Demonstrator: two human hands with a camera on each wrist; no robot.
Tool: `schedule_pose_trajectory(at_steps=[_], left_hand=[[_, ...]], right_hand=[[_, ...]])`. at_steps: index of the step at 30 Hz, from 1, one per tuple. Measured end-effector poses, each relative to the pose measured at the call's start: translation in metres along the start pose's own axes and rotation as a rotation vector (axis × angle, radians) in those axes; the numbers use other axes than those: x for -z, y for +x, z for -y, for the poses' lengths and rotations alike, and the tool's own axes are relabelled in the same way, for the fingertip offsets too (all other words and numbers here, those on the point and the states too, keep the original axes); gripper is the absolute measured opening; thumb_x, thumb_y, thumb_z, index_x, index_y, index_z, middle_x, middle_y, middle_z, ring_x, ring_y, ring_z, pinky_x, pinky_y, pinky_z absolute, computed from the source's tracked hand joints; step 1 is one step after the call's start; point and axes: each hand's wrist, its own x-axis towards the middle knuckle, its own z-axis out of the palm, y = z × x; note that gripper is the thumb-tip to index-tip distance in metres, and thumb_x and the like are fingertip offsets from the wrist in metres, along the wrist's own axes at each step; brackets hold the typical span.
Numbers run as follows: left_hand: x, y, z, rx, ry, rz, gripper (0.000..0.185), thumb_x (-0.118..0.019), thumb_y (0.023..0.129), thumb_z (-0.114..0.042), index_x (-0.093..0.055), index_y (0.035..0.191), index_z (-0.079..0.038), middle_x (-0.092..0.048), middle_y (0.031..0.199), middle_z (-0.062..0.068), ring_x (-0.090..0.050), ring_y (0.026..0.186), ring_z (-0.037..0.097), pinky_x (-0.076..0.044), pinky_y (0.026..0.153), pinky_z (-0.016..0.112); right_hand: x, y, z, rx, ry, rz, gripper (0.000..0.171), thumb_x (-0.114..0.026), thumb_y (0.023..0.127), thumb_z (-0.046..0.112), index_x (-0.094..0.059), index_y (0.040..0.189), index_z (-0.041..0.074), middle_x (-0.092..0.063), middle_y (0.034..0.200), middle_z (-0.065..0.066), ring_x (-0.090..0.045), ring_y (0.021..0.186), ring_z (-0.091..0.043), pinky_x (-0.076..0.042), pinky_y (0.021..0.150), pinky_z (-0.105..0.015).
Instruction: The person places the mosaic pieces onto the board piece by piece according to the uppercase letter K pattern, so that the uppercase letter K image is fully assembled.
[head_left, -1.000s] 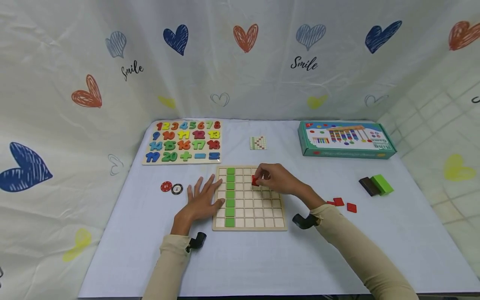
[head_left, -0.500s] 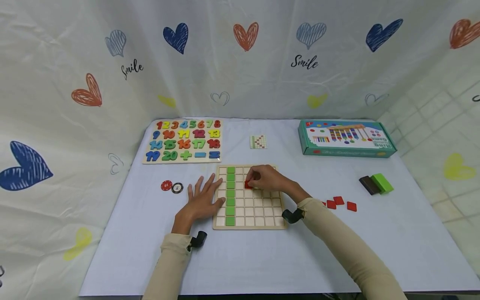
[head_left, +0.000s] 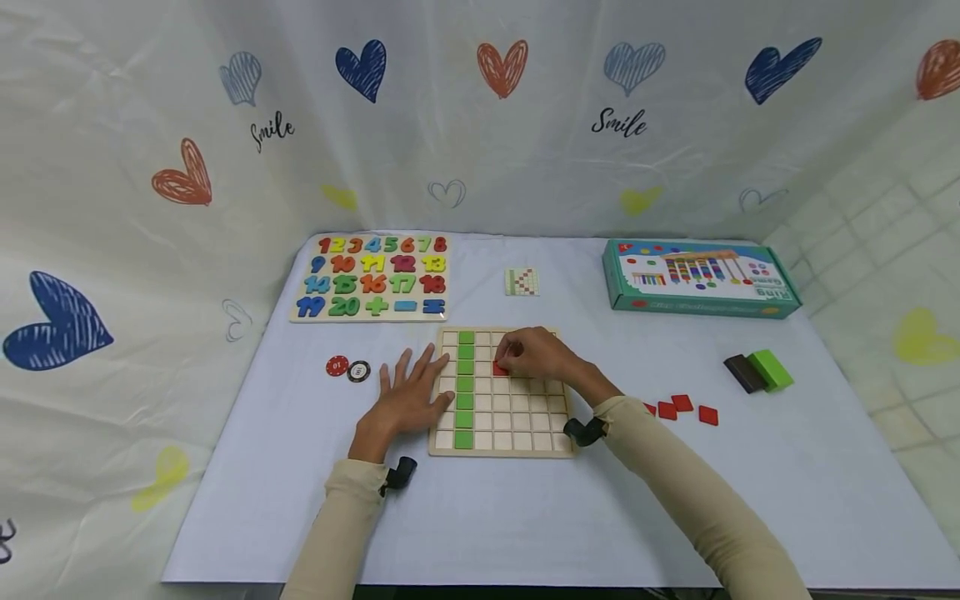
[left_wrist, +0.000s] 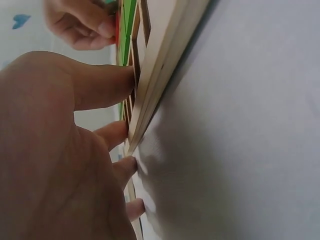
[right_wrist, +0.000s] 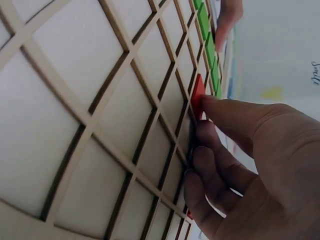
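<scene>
A wooden grid board point(head_left: 525, 425) lies in the middle of the white table, with a column of green tiles point(head_left: 466, 387) in its second column. My right hand point(head_left: 507, 362) pinches a red tile point(head_left: 500, 368) and holds it down in a cell two columns right of the green ones, near the top. In the right wrist view the red tile point(right_wrist: 197, 95) stands on edge against the grid point(right_wrist: 90, 100) under my fingertips point(right_wrist: 215, 107). My left hand point(head_left: 411, 392) lies flat on the table, fingers spread, its fingertips point(left_wrist: 117, 80) touching the board's left edge point(left_wrist: 160, 75).
A number puzzle board point(head_left: 372, 277) is at the back left, a small pattern card point(head_left: 522, 282) at the back middle, and a teal box point(head_left: 701, 279) at the back right. A red chip point(head_left: 337, 366) and a black chip point(head_left: 358, 371) sit left of the board. Loose red tiles point(head_left: 681, 408) and green and brown tile stacks point(head_left: 757, 371) lie to the right.
My right hand has carried the red tile leftward across the board and lowered it into a cell. The left hand has stayed in place.
</scene>
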Motion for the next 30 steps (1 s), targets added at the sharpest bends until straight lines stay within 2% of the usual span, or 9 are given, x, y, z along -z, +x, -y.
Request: schedule_pose_trajectory(at_steps=[5,9,20,26,30], left_hand=[[0.001,-0.001,-0.005,0.012,0.025,-0.006,0.072,-0.050,0.108,-0.047,-0.023,0.171,-0.026,-0.001,0.181,0.003,0.010,0.164,0.039,0.010,0.124,0.072],[0.003,-0.002,-0.010,0.024,0.034,-0.006,0.070,-0.047,0.110,-0.047,-0.023,0.171,-0.024,0.000,0.181,0.003,0.011,0.164,0.040,0.010,0.124,0.073],[0.000,0.003,-0.008,0.028,0.017,0.012,0.070,-0.045,0.111,-0.047,-0.020,0.172,-0.024,0.005,0.180,0.002,0.016,0.163,0.039,0.015,0.122,0.073],[-0.003,0.003,-0.001,-0.008,-0.021,-0.006,0.071,-0.049,0.109,-0.045,-0.022,0.171,-0.024,0.002,0.180,0.002,0.015,0.163,0.038,0.016,0.122,0.072],[-0.004,0.004,0.005,-0.029,-0.025,-0.020,0.071,-0.050,0.109,-0.045,-0.022,0.171,-0.025,0.001,0.181,0.002,0.014,0.164,0.038,0.016,0.122,0.072]], right_hand=[[-0.002,-0.001,0.002,-0.019,-0.046,-0.066,0.011,-0.073,0.101,0.020,-0.076,0.107,0.012,-0.073,0.090,-0.001,-0.063,0.077,-0.015,-0.052,0.069,-0.031],[-0.002,-0.001,0.004,-0.037,-0.038,-0.099,0.013,-0.071,0.103,0.020,-0.075,0.110,0.009,-0.076,0.092,-0.003,-0.067,0.079,-0.015,-0.053,0.069,-0.031],[0.004,-0.006,0.005,-0.043,-0.004,-0.078,0.017,-0.066,0.106,0.019,-0.074,0.114,0.007,-0.079,0.092,-0.002,-0.070,0.083,-0.016,-0.055,0.072,-0.032],[0.018,-0.023,-0.008,-0.028,-0.012,-0.099,0.018,-0.066,0.106,0.021,-0.075,0.113,0.008,-0.078,0.096,-0.003,-0.071,0.089,-0.019,-0.057,0.079,-0.038],[0.038,-0.044,-0.021,-0.045,-0.014,-0.117,0.020,-0.065,0.106,0.019,-0.074,0.115,0.004,-0.079,0.096,-0.007,-0.074,0.090,-0.024,-0.057,0.077,-0.038]])
